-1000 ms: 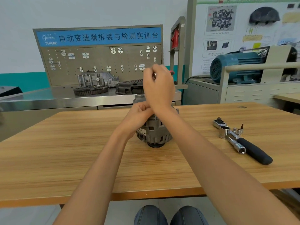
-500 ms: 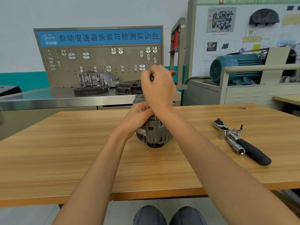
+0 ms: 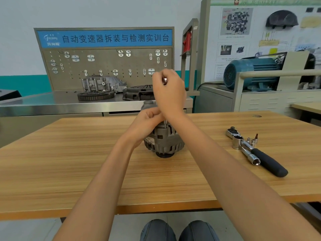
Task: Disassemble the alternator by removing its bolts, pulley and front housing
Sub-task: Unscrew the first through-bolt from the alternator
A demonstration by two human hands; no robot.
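Barely anything shifted: right hand [image 3: 169, 92] still pinches a small driver above the alternator [image 3: 164, 138] at desk [image 3: 69, 162] centre; left hand [image 3: 147, 121] clamps the housing. Keep the shaft vertical, twisting steadily; ratchet [image 3: 257, 152] waits at three o'clock.

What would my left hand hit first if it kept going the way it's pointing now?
Your left hand points up and right, already against the alternator top. Going on, it would likely meet your right hand's wrist first, though depth is unclear.

Blue banner [image 3: 104, 38] atop pegboard reads "自动变速器拆装与检测实训台", logo likely "贝尚酷"
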